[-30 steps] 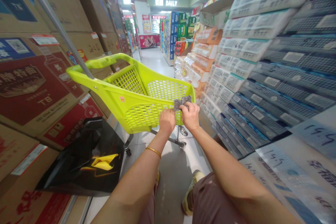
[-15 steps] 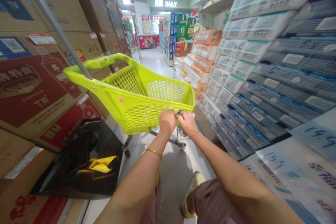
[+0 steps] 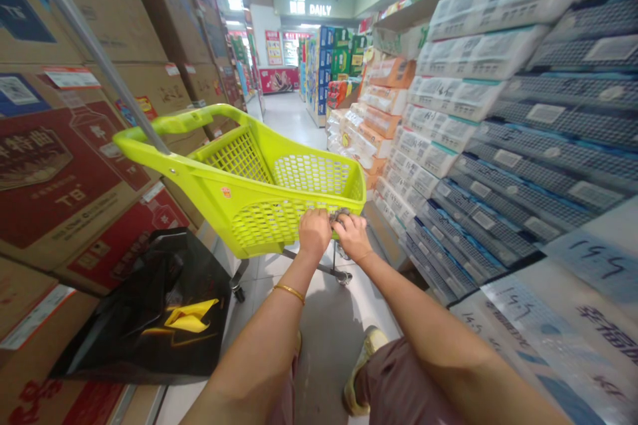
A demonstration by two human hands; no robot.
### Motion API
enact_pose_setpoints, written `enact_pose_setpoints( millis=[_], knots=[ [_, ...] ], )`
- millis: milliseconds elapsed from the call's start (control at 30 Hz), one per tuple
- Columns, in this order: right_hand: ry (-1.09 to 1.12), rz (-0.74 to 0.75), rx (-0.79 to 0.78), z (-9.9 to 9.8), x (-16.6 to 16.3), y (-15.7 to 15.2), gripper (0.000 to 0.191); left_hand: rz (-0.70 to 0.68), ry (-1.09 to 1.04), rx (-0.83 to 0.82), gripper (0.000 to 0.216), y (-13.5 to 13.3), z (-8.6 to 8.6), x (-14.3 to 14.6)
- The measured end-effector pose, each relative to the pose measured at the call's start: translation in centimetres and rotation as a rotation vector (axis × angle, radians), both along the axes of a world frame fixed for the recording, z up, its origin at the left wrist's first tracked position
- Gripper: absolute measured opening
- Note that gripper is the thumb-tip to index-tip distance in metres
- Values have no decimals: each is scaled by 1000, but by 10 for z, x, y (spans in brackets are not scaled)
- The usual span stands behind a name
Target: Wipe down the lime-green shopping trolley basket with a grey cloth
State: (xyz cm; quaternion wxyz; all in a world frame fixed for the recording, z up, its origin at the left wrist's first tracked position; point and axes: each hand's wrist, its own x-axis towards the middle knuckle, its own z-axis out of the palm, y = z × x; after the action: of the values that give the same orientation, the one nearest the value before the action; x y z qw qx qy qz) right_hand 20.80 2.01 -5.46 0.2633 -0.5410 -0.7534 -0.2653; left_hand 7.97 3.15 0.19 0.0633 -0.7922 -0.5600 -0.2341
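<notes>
Side by side at the lower edge of a lime-green shopping cart (image 3: 279,196), both my hands have their fingers curled in. Between them shows a small grey, mottled, crumpled thing (image 3: 341,214); its kind is too small to tell. My left hand (image 3: 315,234), below a gold bangle (image 3: 290,292), is closed at its left side. My right hand (image 3: 351,235) is closed on it from the right. The fingers hide most of it. Whether the hands touch the cart's wall I cannot tell. The part of the cart's basket that shows holds nothing.
Stacked cartons (image 3: 64,166) wall the left side, with a black bag (image 3: 149,319) bearing a yellow piece (image 3: 192,316) on a low ledge before them. A slanting metal pole (image 3: 94,46) crosses the left. Wrapped packs (image 3: 498,206) are piled high on the right. The aisle floor (image 3: 289,109) runs ahead.
More of the small grey thing shows between my fingers. The whole view has shifted slightly; my hands stay close together beside the cart.
</notes>
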Motion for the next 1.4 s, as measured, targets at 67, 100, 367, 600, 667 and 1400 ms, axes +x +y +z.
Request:
enact_pose_setpoints(
  millis=[67, 100, 367, 600, 667, 1400],
  knots=[
    [-25, 5, -57, -4, 0, -3, 19, 7, -9, 15, 32, 0, -1, 1],
    [-39, 15, -85, -5, 0, -4, 19, 9, -13, 19, 32, 1, -2, 1],
    [124, 21, 40, 33, 0, -7, 24, -5, -4, 27, 26, 1, -2, -1],
    [293, -21, 158, 75, 6, -5, 29, -32, -1, 73, 35, -1, 0, -2],
    [292, -33, 109, 82, 6, -4, 28, -44, -10, 91, 37, -4, 4, -2],
    [394, -161, 67, 111, -1, -7, 32, -8, -113, 268, 29, 16, 39, -23]
  ],
)
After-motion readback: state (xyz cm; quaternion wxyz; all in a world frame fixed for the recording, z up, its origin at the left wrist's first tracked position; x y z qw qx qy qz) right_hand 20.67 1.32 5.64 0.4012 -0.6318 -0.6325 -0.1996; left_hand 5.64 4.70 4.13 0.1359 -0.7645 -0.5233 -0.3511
